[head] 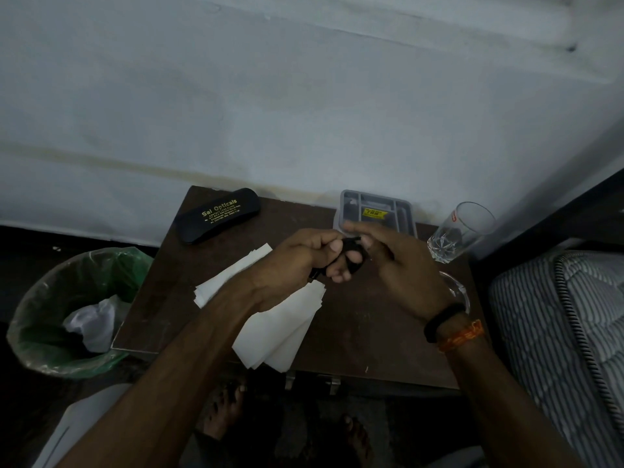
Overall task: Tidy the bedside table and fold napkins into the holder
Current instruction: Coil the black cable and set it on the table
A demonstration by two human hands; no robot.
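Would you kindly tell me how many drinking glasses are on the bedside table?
1: a clear cut-base drinking glass stands at the brown wooden table's far right corner. The right hand partly hides another clear rim; unclear what it is.

Dark brown table carrying a fan of plain white napkins. Black case showing gold lettering on its lid. Grey tray bearing a yellow sticker with dark print. Clear glass showing a cut star pattern in its base and a small red mark near the rim. Small black object showing between the fingers. Right wrist wearing a black band and an orange thread. Bin lined in translucent green, holding white waste. Mattress showing grey and white stripes. Wall showing pale bluish white with a yellowish stain along its foot.
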